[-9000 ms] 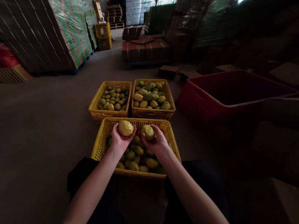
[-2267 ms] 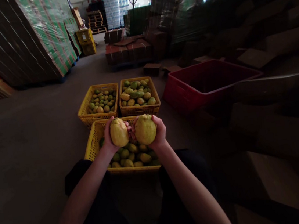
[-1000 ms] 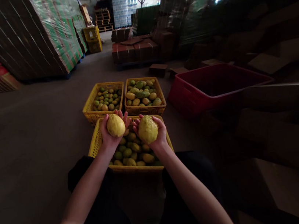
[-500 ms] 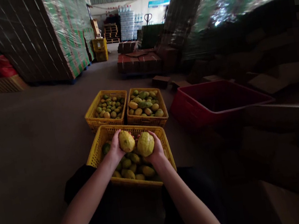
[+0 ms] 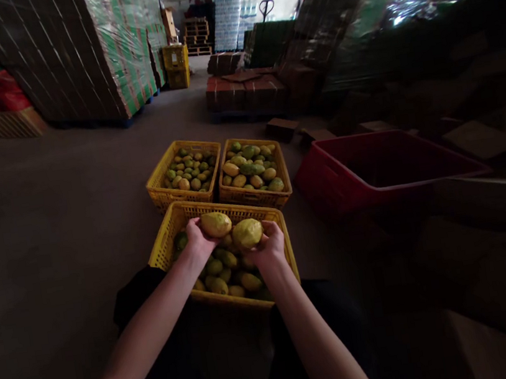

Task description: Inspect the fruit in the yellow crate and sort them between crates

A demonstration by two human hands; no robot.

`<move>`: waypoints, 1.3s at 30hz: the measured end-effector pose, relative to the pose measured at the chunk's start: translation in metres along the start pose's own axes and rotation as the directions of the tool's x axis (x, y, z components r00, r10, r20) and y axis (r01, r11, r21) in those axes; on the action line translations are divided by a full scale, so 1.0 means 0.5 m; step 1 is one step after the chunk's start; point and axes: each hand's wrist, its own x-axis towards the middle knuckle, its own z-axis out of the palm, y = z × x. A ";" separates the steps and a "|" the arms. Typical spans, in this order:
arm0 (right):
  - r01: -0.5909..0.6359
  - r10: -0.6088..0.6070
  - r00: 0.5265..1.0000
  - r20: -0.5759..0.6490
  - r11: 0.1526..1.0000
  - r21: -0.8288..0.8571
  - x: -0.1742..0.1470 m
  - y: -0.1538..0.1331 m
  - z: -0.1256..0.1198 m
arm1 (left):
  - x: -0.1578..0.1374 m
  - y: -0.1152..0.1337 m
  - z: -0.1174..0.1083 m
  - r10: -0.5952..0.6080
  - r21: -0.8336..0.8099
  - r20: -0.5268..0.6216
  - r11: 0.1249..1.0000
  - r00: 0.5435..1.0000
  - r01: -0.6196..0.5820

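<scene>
My left hand (image 5: 200, 239) is closed around a yellow-green papaya (image 5: 216, 224), which lies sideways with its blunt end toward the right. In my right hand (image 5: 270, 241) is a second papaya (image 5: 248, 233), lumpy and faintly ribbed, with fingers curled under and behind it. Both fruits are held side by side above a yellow plastic crate (image 5: 161, 243), a small gap between them. More green and yellow papayas (image 5: 225, 257) lie in that crate, partly hidden by my hands and forearms.
Two more yellow crates, a left one (image 5: 159, 193) and a right one (image 5: 285, 180), stand just beyond, filled with similar fruit. A red bin (image 5: 326, 173) is to the right. Flattened cartons (image 5: 246, 93) and a tall wrapped stack (image 5: 122, 63) stand farther back.
Both papayas have been turned from end-on to lying sideways, and my right hand has rolled palm upward. The view has tilted down and shifted slightly left.
</scene>
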 end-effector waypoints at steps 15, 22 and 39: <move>-0.042 0.047 0.998 -0.043 0.994 0.101 -0.047 -0.002 0.043 | -0.069 0.021 0.058 -0.222 -0.327 0.119 0.912 0.968 0.249; -0.035 0.029 0.994 0.109 0.998 0.052 -0.059 -0.020 0.051 | -0.087 0.051 0.067 -0.100 -0.225 0.228 0.962 0.968 0.153; 0.871 -0.667 0.047 0.743 -0.337 -0.357 -0.056 -0.027 0.025 | -0.071 0.054 0.035 0.660 0.469 0.607 0.151 0.442 -0.870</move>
